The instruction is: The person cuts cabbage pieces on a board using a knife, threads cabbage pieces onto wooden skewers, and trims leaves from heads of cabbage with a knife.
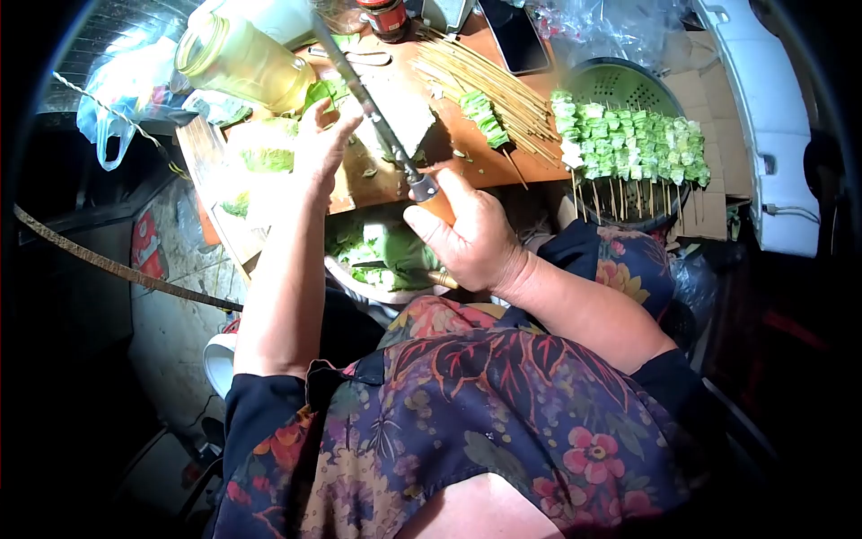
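My right hand (pixel 476 229) is wrapped round the wooden handle of a knife (pixel 368 103), whose long blade is seen nearly edge-on and points up and to the left. Just left of the blade is my left hand (pixel 325 148), raised with its fingers apart and curved; I see nothing held in it. Green leaves (pixel 325 92) show behind its fingertips. Under both hands lies an orange-brown board (pixel 467 166) bearing pale green vegetable pieces (pixel 267 159), partly washed out by glare. On its right part, a short skewer of folded greens (pixel 485 119) rests against loose bamboo sticks (pixel 503 90).
Several loaded green skewers (pixel 637 144) lie across a green colander (pixel 620 83) at right. A yellowish jar (pixel 247 67), a dark red jar (pixel 386 18) and a phone (pixel 514 34) stand or lie at the back. Below the board's front edge sits a basin (pixel 359 286) of leaves.
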Available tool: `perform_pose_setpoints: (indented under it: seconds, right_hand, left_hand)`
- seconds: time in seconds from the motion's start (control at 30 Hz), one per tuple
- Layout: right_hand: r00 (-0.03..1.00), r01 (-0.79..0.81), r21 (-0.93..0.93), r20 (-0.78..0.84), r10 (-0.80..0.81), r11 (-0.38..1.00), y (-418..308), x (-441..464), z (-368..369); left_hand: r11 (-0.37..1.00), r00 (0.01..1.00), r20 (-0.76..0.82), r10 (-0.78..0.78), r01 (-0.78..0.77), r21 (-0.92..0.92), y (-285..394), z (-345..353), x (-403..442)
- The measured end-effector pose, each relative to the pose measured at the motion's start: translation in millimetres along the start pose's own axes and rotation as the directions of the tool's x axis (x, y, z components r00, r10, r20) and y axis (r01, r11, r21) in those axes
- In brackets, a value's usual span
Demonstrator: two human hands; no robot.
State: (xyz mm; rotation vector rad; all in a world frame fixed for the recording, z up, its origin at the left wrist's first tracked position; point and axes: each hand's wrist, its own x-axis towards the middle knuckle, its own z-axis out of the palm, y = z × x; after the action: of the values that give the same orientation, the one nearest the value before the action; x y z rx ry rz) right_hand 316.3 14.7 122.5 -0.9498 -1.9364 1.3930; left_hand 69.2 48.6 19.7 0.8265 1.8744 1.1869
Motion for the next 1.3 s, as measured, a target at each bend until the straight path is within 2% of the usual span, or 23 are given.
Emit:
perform_pose_setpoints:
  seconds: [0.03,0.1,0.17,0.2,0.27,0.3,0.37,0.5,0.57,0.63,0.7,0.77,0.8,0.83,0.9,0.93,0.97,1.0,1.03,1.1,1.17,1.2,1.3]
  right_hand:
    - [0.998,-0.057,0.067,-0.027,0.059,0.996,-2,1,-2]
    - [0.996,-0.084,0.043,-0.028,0.086,0.996,-1,3,-6]
    - [0.986,-0.156,0.167,-0.033,0.164,0.974,-2,4,-7]
    - [0.984,-0.168,0.170,-0.028,0.175,0.971,-2,4,-8]
    - [0.983,-0.176,0.153,-0.030,0.183,0.972,-2,4,-8]
    - [0.981,-0.185,0.136,-0.031,0.191,0.973,-2,4,-9]
    - [0.983,-0.177,0.135,-0.028,0.182,0.975,-5,4,-10]
    - [0.982,-0.188,0.097,0.001,0.189,0.977,-5,2,-11]
    - [0.986,-0.168,0.067,0.001,0.168,0.984,3,-1,-9]
    - [0.989,-0.148,0.038,0.003,0.148,0.988,12,-5,-3]
    - [0.998,-0.044,-0.077,-0.053,0.040,0.996,17,-10,2]
    - [0.995,-0.104,-0.042,-0.013,0.103,0.994,15,-13,3]
    - [0.981,-0.173,-0.109,0.066,0.180,0.979,14,-14,2]
    - [0.955,-0.236,-0.179,0.137,0.262,0.955,14,-15,2]
    - [0.957,-0.232,-0.237,0.120,0.266,0.943,20,-18,7]
    - [0.943,-0.239,-0.285,0.162,0.292,0.928,19,-18,7]
    - [0.926,-0.241,-0.332,0.202,0.319,0.912,19,-18,8]
    - [0.927,-0.228,-0.357,0.204,0.314,0.906,20,-19,8]
    - [0.926,-0.234,-0.358,0.201,0.319,0.904,18,-20,7]
    - [0.927,-0.186,-0.390,0.236,0.293,0.902,12,-19,5]
    - [0.925,-0.181,-0.393,0.244,0.292,0.902,11,-20,5]
    - [0.925,-0.170,-0.396,0.252,0.285,0.902,11,-20,5]
    - [0.914,-0.179,-0.379,0.277,0.295,0.908,8,-18,4]
  left_hand:
    - [1.000,0.999,0.036,0.011,-0.010,-0.028,5,5,3]
    - [0.998,0.996,0.092,-0.011,0.005,0.063,8,13,7]
    - [0.995,0.973,0.226,-0.054,0.071,-0.068,19,16,0]
    - [0.995,0.973,0.226,-0.053,0.070,-0.068,25,16,-5]
    - [0.949,0.936,0.313,-0.163,0.235,-0.210,31,14,-15]
    - [0.929,0.947,0.303,-0.105,0.202,-0.311,16,15,-14]
    - [0.962,0.954,0.226,-0.199,0.234,-0.140,17,14,-26]
    - [0.960,0.968,0.060,-0.245,0.251,-0.126,1,5,-45]
    - [0.961,0.964,0.034,-0.265,0.267,-0.076,4,-3,-52]
    - [0.951,0.945,-0.122,-0.303,0.308,0.025,18,-9,-65]
    - [0.948,0.944,-0.122,-0.307,0.314,0.043,22,-13,-71]
    - [0.963,0.969,-0.030,-0.247,0.248,0.107,21,-16,-73]
    - [0.953,0.971,-0.015,-0.240,0.239,0.188,23,-16,-75]
    - [0.951,0.969,-0.009,-0.245,0.242,0.192,21,-16,-74]
    - [0.924,0.962,0.096,-0.256,0.214,0.317,17,-17,-73]
    - [0.903,0.980,0.042,-0.192,0.160,0.398,25,-13,-78]
    - [0.903,0.980,0.049,-0.193,0.158,0.400,17,-13,-76]
    - [0.901,0.998,0.064,0.015,-0.042,0.432,13,-12,-74]
    - [0.857,0.972,0.087,0.220,-0.236,0.458,10,-11,-73]
    - [0.862,0.975,0.059,0.214,-0.217,0.458,3,-11,-71]
    - [0.928,0.993,0.101,0.065,-0.098,0.360,-4,-14,-65]
    - [0.870,0.991,0.098,0.087,-0.124,0.477,0,-14,-66]
    - [0.918,0.993,0.070,0.100,-0.119,0.378,-6,-13,-64]
